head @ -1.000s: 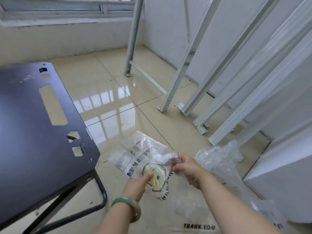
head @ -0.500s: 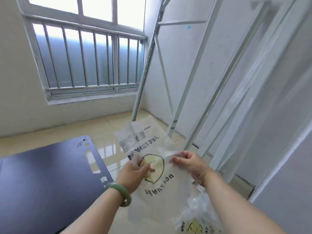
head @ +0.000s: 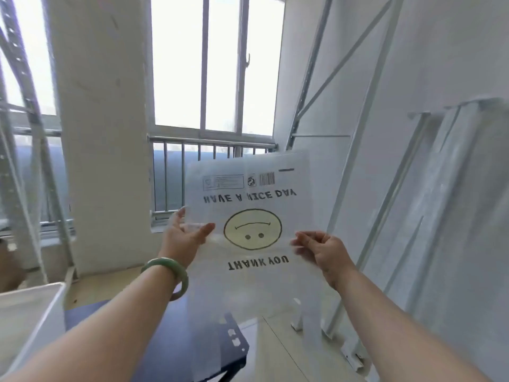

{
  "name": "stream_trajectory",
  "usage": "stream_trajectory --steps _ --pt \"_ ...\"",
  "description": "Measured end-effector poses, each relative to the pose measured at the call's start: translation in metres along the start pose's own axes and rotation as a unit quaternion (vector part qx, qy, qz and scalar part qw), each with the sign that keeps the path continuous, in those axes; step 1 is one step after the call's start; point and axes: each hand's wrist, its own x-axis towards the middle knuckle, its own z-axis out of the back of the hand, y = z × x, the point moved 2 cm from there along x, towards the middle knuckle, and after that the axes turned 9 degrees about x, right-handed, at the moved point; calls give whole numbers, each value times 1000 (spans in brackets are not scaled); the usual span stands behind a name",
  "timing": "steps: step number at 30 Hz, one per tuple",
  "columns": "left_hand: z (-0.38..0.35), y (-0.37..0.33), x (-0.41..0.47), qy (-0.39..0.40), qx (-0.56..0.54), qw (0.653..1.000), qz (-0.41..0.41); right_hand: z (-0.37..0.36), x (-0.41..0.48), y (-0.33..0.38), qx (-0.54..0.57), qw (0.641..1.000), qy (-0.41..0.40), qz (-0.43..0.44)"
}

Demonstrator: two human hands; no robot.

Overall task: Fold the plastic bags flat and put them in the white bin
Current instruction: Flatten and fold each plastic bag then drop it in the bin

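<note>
One plastic bag [head: 248, 216] is up in the air in front of the person, held flat and spread between two hands, roughly at the middle of the view and in front of the window [head: 203, 64]. It is clear, and its print hangs upside down: one yellow smiley face in the middle, one line reading "HAVE A NICE DAY" above it, one line reading "THANK YOU" below, plus one small label box and one barcode near the top edge.

The left hand [head: 183, 235] pinches the bag's left edge, thumb in front and fingers behind the film, the index finger pointing up along the edge. One green bangle [head: 168, 274] sits on that wrist. The right hand [head: 321, 249] is curled closed on the right edge, fingertips bunched on the plastic.

One white bin [head: 41, 307] stands at the near left, only its corner and one wall showing; what is inside I cannot tell. It is well apart from the bag. One dark blue table [head: 179, 340] lies low beneath the arms, with a few small cut-outs near its right edge.

Several pale metal rack frames [head: 385, 188] lean against the right wall; their count is hard to fix. One more frame [head: 24, 133] stands at the far left, beside a white pillar [head: 102, 133].
</note>
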Motion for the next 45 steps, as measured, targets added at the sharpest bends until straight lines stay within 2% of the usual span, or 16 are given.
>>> stream_trajectory --steps 5,10,12,17,20,24,30,35,42,45 --pt "53 -17 -3 -42 -39 998 15 -49 -21 21 -16 1000 -8 12" --pt "103 -20 -8 -107 21 994 -2 -96 -35 27 -127 990 -20 51" --pt "123 -14 -9 -114 32 993 17 -118 -39 25 -146 987 -19 66" --pt "156 10 -20 -15 -40 991 127 -165 -41 6 -151 987 -14 61" --pt "169 33 -24 -73 46 990 115 -183 -36 -20 -157 987 -2 46" --pt "181 74 -14 -133 176 970 101 -194 -21 -67 -181 983 3 17" --pt "163 152 -7 -184 237 940 161 -199 13 -149 -214 976 12 -30" --pt "148 201 -2 -136 276 930 200 -201 36 -206 -226 971 25 -76" --pt "151 228 -10 -60 295 928 219 -197 33 -251 -205 972 14 -114" --pt "155 247 -24 -56 290 928 226 -193 24 -266 -203 972 11 -120"
